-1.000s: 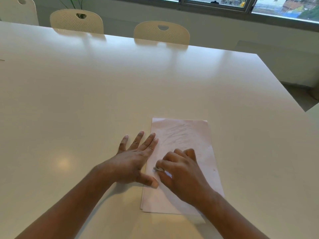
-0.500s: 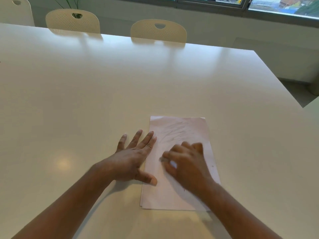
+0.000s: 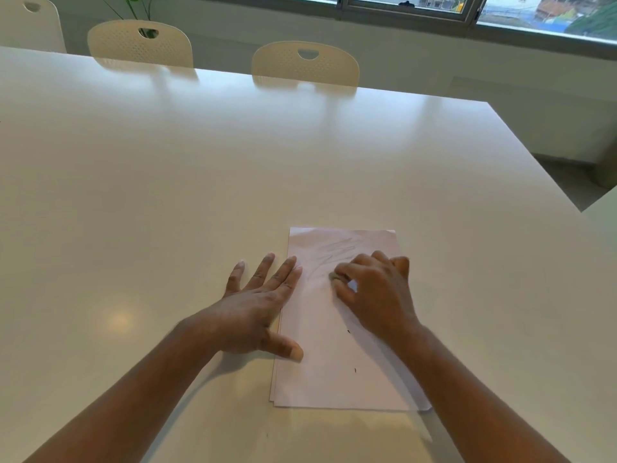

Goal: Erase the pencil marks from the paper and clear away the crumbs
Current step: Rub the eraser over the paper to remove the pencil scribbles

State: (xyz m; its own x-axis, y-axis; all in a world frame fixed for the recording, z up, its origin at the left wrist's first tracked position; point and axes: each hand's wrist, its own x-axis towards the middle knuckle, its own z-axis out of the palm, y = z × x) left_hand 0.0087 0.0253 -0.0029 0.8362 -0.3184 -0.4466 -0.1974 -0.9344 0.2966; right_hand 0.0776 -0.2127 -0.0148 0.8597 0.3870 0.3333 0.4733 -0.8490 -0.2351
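Observation:
A white sheet of paper [image 3: 327, 372] lies on the table in front of me, long side running away from me. Faint grey pencil marks [image 3: 337, 247] cover its far half. My right hand [image 3: 377, 292] rests on the paper's middle, fingers curled around a small grey eraser [image 3: 334, 276] pressed to the sheet just below the marks. My left hand [image 3: 257, 305] lies flat with fingers spread, pressing on the paper's left edge, thumb on the sheet. A few dark crumbs [image 3: 355, 370] sit on the near half of the paper.
The large white table [image 3: 200, 178] spreads wide on every side. Cream chairs [image 3: 305, 63] stand along its far edge, with a plant behind one. The table's right edge [image 3: 541, 168] drops to the floor below a window.
My right hand has slid the eraser away from me, up the paper toward the pencil marks. The left hand stays pressed on the paper's left edge.

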